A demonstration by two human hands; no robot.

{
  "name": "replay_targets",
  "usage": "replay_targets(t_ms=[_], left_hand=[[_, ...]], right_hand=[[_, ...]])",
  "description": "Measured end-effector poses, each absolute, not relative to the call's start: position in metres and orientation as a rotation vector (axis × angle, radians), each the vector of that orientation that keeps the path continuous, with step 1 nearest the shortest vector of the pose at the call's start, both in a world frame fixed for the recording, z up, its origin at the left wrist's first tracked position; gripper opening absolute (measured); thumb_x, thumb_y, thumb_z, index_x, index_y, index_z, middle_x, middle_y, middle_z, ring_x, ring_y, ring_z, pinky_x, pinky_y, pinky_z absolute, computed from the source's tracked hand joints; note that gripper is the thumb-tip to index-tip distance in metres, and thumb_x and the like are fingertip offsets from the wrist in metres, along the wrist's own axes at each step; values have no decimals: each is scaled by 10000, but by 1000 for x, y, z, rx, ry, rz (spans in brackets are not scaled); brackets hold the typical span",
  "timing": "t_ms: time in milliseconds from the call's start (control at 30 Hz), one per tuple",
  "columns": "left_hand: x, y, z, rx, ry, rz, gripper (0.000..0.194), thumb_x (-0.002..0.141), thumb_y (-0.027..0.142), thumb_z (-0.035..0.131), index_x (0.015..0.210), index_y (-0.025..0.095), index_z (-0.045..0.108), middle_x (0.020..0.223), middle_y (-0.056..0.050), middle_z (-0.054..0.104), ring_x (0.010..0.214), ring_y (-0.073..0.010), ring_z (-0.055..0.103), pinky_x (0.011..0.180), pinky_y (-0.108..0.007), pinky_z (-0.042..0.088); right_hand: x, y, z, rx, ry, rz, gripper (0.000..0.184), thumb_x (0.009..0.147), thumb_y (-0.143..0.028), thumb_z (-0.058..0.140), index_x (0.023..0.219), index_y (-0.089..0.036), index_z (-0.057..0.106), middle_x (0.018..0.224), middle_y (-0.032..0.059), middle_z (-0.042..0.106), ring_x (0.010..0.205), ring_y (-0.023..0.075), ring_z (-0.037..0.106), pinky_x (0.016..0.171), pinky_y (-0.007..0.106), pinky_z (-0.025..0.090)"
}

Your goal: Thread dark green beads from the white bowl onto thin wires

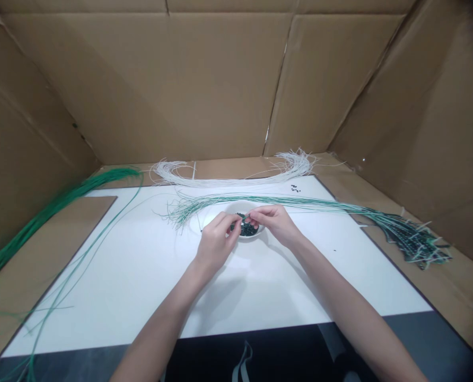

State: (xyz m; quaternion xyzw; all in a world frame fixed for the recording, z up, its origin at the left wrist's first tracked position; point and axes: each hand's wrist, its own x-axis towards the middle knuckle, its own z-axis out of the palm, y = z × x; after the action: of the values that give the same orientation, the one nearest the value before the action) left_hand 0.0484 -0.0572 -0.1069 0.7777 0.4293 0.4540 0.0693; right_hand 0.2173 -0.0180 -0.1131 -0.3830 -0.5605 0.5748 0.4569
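Observation:
A white bowl (262, 229) stands mid-table with many small dark beads (249, 229) inside it. Over its left side, my left hand (217, 237) is closed in a pinch. My right hand (274, 223) pinches above the bowl's right side, its fingertips close to those of the left. Something thin and dark greenish shows between the fingertips, too small to make out. Just behind the bowl runs a long bundle of green and white strings (300, 201). Its right end carries many dark-beaded strands (415, 241) with pale tips.
Along the back lies a curved bundle of white strings (236, 182). Green strings (57, 207) spread down the left side, with loose strands across the board's corner. Several stray beads (295, 188) lie at the back right of the white board (141, 286). Cardboard walls (204, 85) enclose the table.

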Motion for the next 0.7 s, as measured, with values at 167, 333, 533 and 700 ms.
replay_targets(t_ms=[167,333,533,700], left_hand=[[48,-56,-108,2366,1269,1395,109,828,168,464,807,169,571,716,-3,572,575,-75,486,569,-179,414],[48,-56,-110,2383,1246,1414,95,822,155,473,811,166,567,715,-1,568,579,-70,487,575,-175,417],[48,-56,-109,2401,1241,1427,101,826,161,465,809,169,565,711,-4,569,582,-75,491,570,-179,423],[48,-56,-110,2402,1239,1424,103,825,160,464,812,167,566,712,-5,569,590,-75,499,570,-174,425]], right_hand=[[218,-17,-115,-936,-1379,1411,187,642,-337,690,680,-155,708,654,31,675,552,85,530,551,212,433],[217,-17,-114,-944,-1368,1410,203,642,-350,688,660,-148,700,649,34,674,537,81,531,544,211,438],[216,-17,-115,-960,-1369,1402,211,644,-358,684,654,-147,690,632,32,669,540,88,544,545,214,439],[216,-17,-114,-961,-1376,1393,225,643,-367,681,663,-143,685,633,31,665,552,94,546,551,219,438]])
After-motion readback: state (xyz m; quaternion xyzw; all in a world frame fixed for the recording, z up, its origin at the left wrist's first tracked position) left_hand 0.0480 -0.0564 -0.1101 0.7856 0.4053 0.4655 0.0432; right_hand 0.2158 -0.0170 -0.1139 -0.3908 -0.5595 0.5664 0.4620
